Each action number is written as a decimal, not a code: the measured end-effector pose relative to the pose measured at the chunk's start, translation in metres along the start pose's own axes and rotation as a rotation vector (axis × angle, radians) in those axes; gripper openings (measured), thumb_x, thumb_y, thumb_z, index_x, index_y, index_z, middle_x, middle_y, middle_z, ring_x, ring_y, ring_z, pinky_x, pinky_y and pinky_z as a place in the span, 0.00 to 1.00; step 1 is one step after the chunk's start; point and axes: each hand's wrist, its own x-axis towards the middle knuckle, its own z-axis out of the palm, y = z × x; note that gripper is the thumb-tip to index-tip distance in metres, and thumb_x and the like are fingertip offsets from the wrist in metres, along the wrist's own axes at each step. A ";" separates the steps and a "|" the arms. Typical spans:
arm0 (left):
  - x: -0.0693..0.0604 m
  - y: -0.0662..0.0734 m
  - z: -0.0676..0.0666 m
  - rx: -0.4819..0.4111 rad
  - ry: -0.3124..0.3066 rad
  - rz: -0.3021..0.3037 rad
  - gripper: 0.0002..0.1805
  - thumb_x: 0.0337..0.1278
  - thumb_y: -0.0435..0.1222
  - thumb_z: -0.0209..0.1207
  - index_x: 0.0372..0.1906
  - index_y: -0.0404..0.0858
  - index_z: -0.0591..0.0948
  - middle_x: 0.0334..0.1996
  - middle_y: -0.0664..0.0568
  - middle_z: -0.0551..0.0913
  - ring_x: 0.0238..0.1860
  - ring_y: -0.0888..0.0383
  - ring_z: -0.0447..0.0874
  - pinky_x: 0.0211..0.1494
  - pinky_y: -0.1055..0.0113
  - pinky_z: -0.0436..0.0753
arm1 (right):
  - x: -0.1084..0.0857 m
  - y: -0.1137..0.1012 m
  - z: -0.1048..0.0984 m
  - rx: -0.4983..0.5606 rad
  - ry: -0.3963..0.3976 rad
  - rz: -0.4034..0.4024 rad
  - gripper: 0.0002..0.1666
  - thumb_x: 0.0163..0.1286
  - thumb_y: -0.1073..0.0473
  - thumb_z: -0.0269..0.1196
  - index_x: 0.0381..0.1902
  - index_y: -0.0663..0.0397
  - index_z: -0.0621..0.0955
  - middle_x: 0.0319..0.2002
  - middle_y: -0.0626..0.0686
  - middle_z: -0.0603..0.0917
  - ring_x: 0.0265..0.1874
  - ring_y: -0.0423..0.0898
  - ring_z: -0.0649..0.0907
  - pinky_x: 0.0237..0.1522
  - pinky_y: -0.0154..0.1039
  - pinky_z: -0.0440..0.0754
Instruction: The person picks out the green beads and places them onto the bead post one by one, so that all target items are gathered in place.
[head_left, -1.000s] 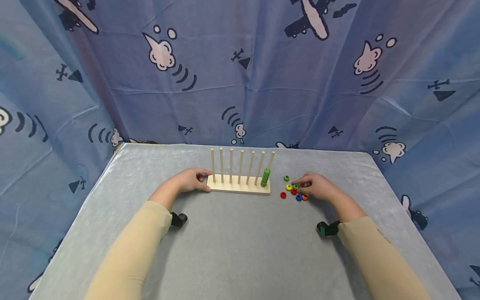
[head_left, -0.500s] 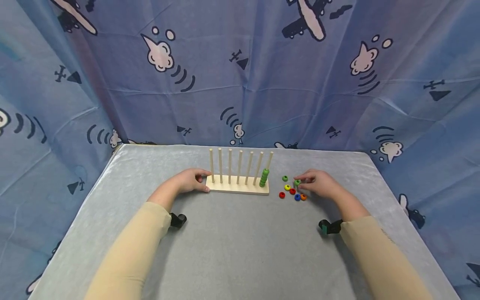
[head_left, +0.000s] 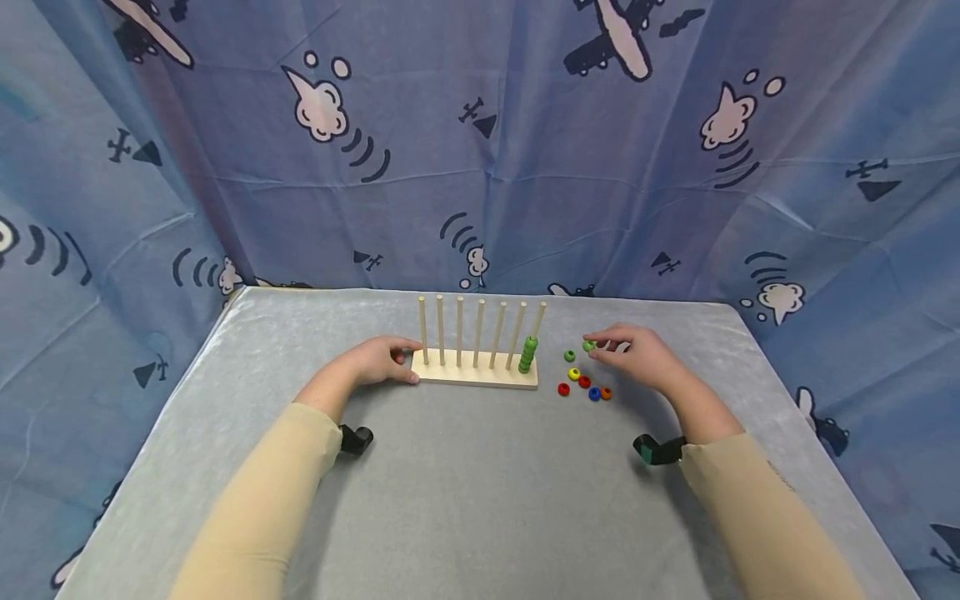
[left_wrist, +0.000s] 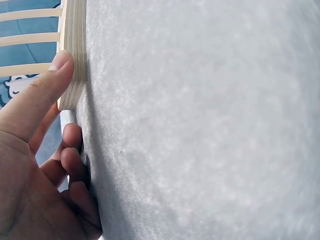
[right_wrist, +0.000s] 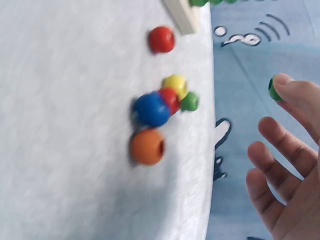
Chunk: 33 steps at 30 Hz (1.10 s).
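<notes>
A wooden peg rack (head_left: 476,377) with a row of upright pegs stands on the table in the head view. Several green beads (head_left: 528,355) are stacked on its rightmost peg. My left hand (head_left: 375,361) grips the rack's left end, the thumb (left_wrist: 61,62) lying on the front edge in the left wrist view. Off the table, a green bead (right_wrist: 273,90) is pinched at the fingertips of my right hand (head_left: 636,358). Loose beads lie below that hand: green (head_left: 570,356), yellow (head_left: 574,374), blue (head_left: 595,393), orange (head_left: 607,393), and two red, one of them nearer the rack (head_left: 564,389).
A pale grey cloth covers the table (head_left: 480,492). Behind it and at both sides hangs a blue patterned curtain (head_left: 420,167). Black wrist cameras sit at the left cuff (head_left: 356,440) and the right cuff (head_left: 658,450).
My right hand has lifted a green bead from the loose group and moved it up, away from me. The left hand still grips the rack's end.
</notes>
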 end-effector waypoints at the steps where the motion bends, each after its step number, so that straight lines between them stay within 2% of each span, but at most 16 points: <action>1: 0.000 0.000 0.000 0.001 0.000 0.002 0.38 0.51 0.43 0.73 0.69 0.42 0.75 0.36 0.51 0.72 0.37 0.55 0.69 0.44 0.61 0.66 | 0.000 -0.003 -0.001 0.002 0.011 -0.012 0.24 0.70 0.46 0.65 0.59 0.48 0.84 0.50 0.52 0.82 0.43 0.49 0.78 0.41 0.45 0.75; 7: -0.001 0.002 0.000 -0.002 0.000 0.012 0.37 0.51 0.43 0.73 0.68 0.41 0.75 0.36 0.50 0.72 0.38 0.56 0.69 0.43 0.62 0.67 | 0.000 -0.025 -0.008 0.034 0.056 -0.078 0.21 0.71 0.46 0.64 0.58 0.46 0.84 0.48 0.50 0.82 0.43 0.47 0.77 0.45 0.47 0.75; 19: -0.002 0.002 0.000 0.003 0.004 0.007 0.37 0.52 0.43 0.73 0.68 0.42 0.75 0.36 0.50 0.72 0.38 0.56 0.68 0.43 0.62 0.67 | 0.008 -0.062 -0.021 0.083 0.128 -0.167 0.20 0.71 0.46 0.63 0.57 0.47 0.85 0.43 0.49 0.81 0.42 0.45 0.76 0.44 0.46 0.75; 27: -0.002 0.001 0.001 0.003 -0.004 0.010 0.37 0.52 0.43 0.73 0.68 0.40 0.75 0.36 0.50 0.72 0.37 0.56 0.68 0.43 0.62 0.67 | 0.012 -0.081 -0.024 0.123 0.150 -0.207 0.20 0.71 0.47 0.64 0.57 0.45 0.85 0.44 0.48 0.81 0.42 0.44 0.76 0.44 0.46 0.75; 33: -0.001 0.000 0.000 -0.004 -0.004 0.006 0.37 0.52 0.43 0.73 0.69 0.41 0.74 0.37 0.50 0.72 0.38 0.55 0.68 0.43 0.62 0.66 | 0.012 -0.091 -0.026 0.154 0.157 -0.209 0.19 0.71 0.49 0.64 0.57 0.46 0.85 0.44 0.48 0.81 0.43 0.44 0.76 0.44 0.45 0.75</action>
